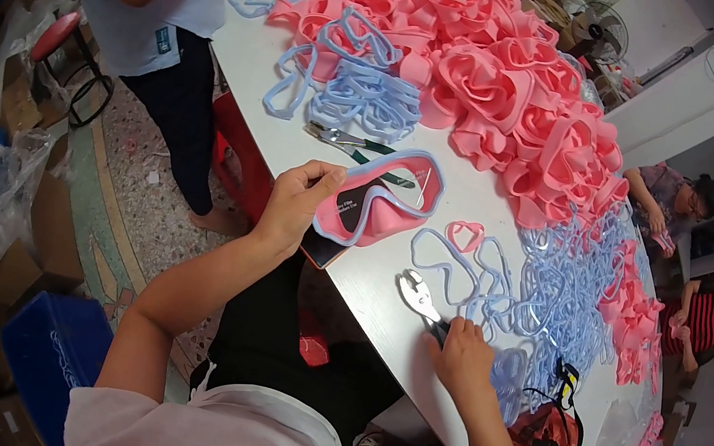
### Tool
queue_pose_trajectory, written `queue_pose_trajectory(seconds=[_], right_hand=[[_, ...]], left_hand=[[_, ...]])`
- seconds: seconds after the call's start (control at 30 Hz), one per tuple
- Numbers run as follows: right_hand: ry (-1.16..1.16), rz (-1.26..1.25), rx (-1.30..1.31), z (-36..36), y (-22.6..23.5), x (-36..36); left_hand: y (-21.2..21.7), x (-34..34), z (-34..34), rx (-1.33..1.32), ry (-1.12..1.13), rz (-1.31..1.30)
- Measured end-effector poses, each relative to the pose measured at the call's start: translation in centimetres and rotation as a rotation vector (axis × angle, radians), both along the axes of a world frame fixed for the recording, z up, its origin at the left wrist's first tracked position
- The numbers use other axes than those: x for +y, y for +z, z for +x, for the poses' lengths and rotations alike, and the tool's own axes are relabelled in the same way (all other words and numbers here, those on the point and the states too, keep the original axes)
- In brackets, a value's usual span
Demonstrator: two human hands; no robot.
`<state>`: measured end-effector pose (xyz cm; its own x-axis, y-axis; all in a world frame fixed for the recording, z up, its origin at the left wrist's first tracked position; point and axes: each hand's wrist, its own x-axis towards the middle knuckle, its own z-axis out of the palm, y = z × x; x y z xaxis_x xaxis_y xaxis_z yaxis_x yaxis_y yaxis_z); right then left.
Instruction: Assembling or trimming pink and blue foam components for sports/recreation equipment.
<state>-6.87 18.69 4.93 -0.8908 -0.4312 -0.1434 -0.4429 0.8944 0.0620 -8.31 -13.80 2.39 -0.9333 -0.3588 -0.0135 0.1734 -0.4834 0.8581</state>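
Observation:
My left hand (295, 199) is closed on one side of a swim mask (386, 218), a pink soft body with a light blue rim, held tilted over the table edge. A dark flat object (320, 250) with an orange edge shows partly beneath it. My right hand (464, 361) is closed around the dark handles of pliers (420, 294), whose silver jaws point away to the left over the white table. Just beyond the jaws lie loose blue rim frames (444, 265) and a small pink piece (465, 235). Green-handled pliers (342, 139) rest behind the mask.
A large heap of pink mask bodies (482, 84) covers the far table (253, 81). Blue frames (554, 273) pile up at the right, with more in a stack (367, 99). A red bag (542, 439) sits near my right forearm. Several people stand or sit around the table.

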Motion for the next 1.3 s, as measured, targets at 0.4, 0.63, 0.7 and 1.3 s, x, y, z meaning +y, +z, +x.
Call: queue_pose_trajectory(seconds=[0.4, 0.63, 0.7, 1.3], right_hand=[[0.426, -0.79, 0.017, -6.0, 9.7, -5.5], [0.521, -0.78, 0.093, -4.6, 9.1, -7.1], [0.515, -0.751, 0.115, -4.5, 9.3, -7.3], [0.286, -0.996, 0.121, -3.4, 9.8, -5.7]], left_hand=[[2.7, 4.3, 3.0, 0.218, -0.083, -0.671], [6.1, 5.9, 2.1, 0.514, -0.044, -1.28], [5.9, 6.1, 1.6, 0.517, -0.066, -1.247], [1.5, 10.7, 1.9, 0.352, 0.062, -0.355]])
